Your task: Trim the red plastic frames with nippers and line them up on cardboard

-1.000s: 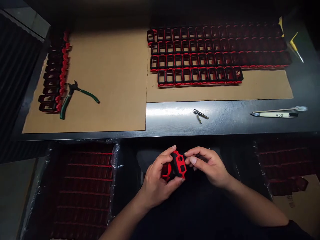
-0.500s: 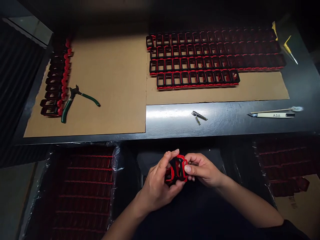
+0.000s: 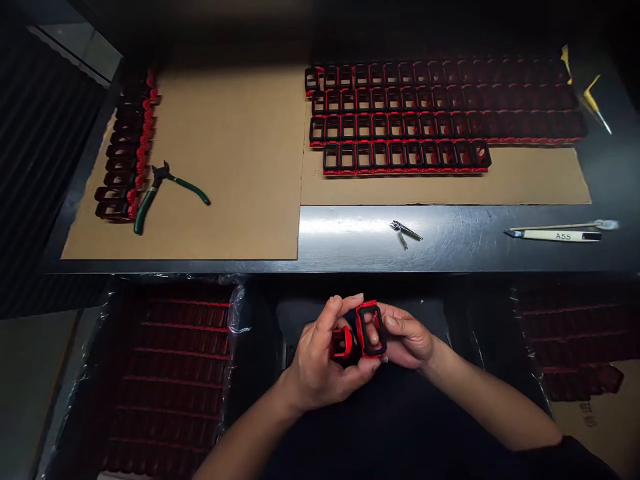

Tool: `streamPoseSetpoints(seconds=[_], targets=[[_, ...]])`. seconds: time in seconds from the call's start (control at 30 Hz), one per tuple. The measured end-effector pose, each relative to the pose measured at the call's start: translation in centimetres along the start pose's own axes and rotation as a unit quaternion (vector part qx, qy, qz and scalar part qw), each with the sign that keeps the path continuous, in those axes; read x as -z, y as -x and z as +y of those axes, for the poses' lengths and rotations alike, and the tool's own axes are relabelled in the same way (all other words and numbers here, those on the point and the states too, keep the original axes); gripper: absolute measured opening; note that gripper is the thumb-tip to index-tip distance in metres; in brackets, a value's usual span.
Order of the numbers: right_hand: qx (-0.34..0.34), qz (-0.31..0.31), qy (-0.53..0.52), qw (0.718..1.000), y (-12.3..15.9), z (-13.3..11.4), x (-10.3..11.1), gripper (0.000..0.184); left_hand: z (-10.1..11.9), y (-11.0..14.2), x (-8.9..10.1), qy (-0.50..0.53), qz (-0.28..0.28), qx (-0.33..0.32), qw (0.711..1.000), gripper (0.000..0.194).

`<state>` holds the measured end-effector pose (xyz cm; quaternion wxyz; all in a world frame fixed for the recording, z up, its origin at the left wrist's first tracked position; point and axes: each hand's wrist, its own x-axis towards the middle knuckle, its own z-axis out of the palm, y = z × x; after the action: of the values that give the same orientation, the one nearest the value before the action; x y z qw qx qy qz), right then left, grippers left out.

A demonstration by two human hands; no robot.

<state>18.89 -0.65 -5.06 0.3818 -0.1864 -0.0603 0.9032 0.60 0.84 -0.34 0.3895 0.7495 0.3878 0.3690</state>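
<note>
My left hand (image 3: pixel 316 367) is closed around a red-and-black plastic part (image 3: pixel 348 341) in its palm. A second piece, a rectangular red-and-black plastic frame (image 3: pixel 363 331), is held upright between both hands in front of my body. Left fingertips and thumb touch its top and bottom ends. My right hand (image 3: pixel 410 339) grips this frame at its right side, and a finger shows through the opening. Whether the two pieces touch each other is hard to see.
Rows of similar frames (image 3: pixel 380 175) stand on cardboard (image 3: pixel 540 180) at the back right; another column (image 3: pixel 117 212) stands at left. Green-handled cutters (image 3: pixel 145 212), nail clippers (image 3: pixel 407 231), a marked craft knife (image 3: pixel 563 236) and a swab (image 3: pixel 555 226) lie around. Plastic-lined bins (image 3: pixel 231 333) flank me.
The frame between my hands has turned so its opening faces me more. My right fingers have shifted behind it. The whole view has moved slightly, with the bench appearing further right.
</note>
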Motion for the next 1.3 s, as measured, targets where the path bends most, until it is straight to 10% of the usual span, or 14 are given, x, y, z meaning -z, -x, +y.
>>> streamPoseSetpoints(seconds=[0.3, 0.6, 0.77, 0.97, 1.13, 1.3], targets=[[0.038, 0.039, 0.152, 0.987, 0.9, -1.8, -0.9, 0.033, -0.7, -0.1, 0.7, -0.037, -0.046, -0.074, 0.995, 0.102], [0.103, 0.088, 0.246, 0.96, 1.5, -1.9, -1.8, 0.031, -1.4, 0.6, 0.5, 0.052, -0.048, 0.047, 0.996, 0.084], [0.292, 0.137, 0.485, 0.813, 1.4, -1.5, -2.1, 0.019, -1.1, 0.5, 0.2, 0.071, -0.005, 0.159, 0.985, 0.033], [0.457, 0.063, 0.655, 0.599, 0.3, -1.5, -1.7, 0.012, -0.6, 0.2, -0.8, 0.034, 0.017, 0.116, 0.993, 0.071], [0.46, 0.033, 0.696, 0.55, -0.2, -1.3, -1.6, 0.016, -1.0, 0.0, -1.2, 0.025, 0.02, 0.105, 0.994, 0.069], [0.405, -0.011, 0.715, 0.569, 0.5, -3.6, -2.5, 0.028, -1.5, 0.6, -0.6, 0.038, 0.048, 0.11, 0.992, 0.068]])
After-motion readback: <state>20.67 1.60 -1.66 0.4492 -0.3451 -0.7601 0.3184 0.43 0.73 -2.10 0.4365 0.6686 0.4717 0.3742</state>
